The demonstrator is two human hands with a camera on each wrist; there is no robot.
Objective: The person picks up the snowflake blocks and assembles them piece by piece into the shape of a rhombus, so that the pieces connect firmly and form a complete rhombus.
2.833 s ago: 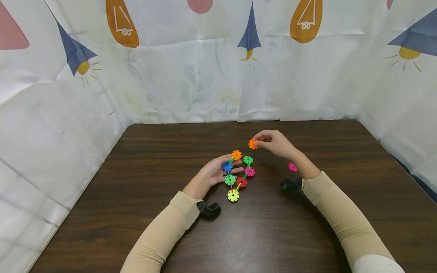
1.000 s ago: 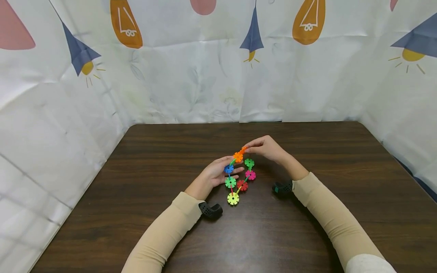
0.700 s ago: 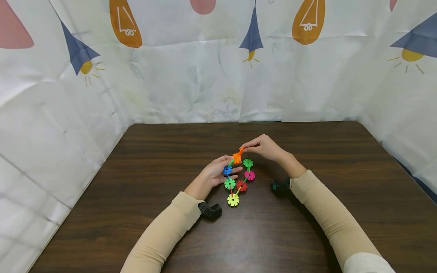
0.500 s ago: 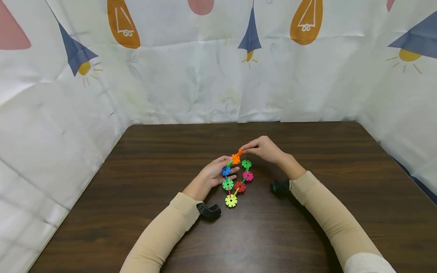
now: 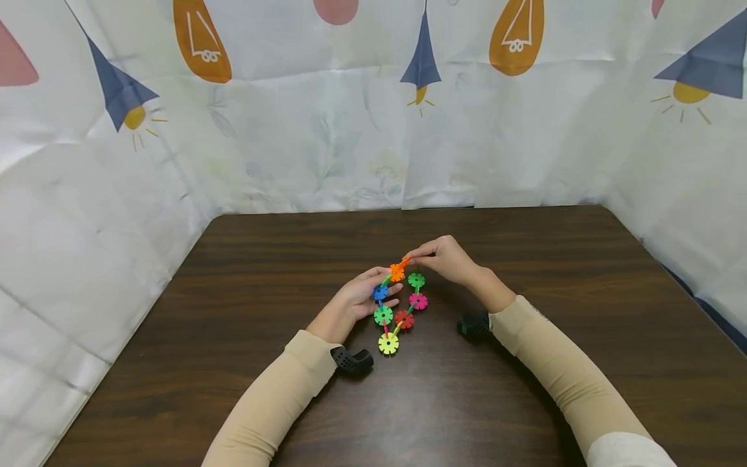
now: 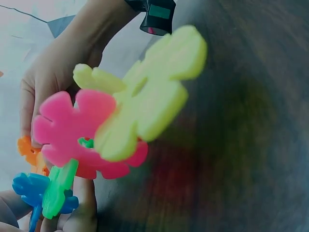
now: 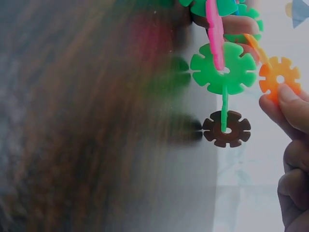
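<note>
A bent chain of notched plastic interlocking discs [image 5: 388, 344] stands over the table between both hands, with green, blue, yellow, red, pink and orange pieces. My left hand [image 5: 353, 299] holds its left side near the blue disc [image 5: 380, 292] and the orange end disc [image 5: 397, 272], some fingers stretched behind. Between thumb and finger, my right hand [image 5: 452, 261] pinches another orange disc [image 7: 280, 75], which meets the orange end disc. A brown disc [image 7: 227, 129] ends the chain's other side in the right wrist view. The yellow disc [image 6: 149, 92] looms close in the left wrist view.
The dark wooden table [image 5: 292, 246] spreads under both arms. Patterned white cloth [image 5: 350, 149] hangs behind it and at the sides. Each wrist bears a black camera mount [image 5: 353, 361].
My right hand has brought its orange disc left and down, from apart to touching the orange end disc. The pink disc once lying on the table at right is out of sight.
</note>
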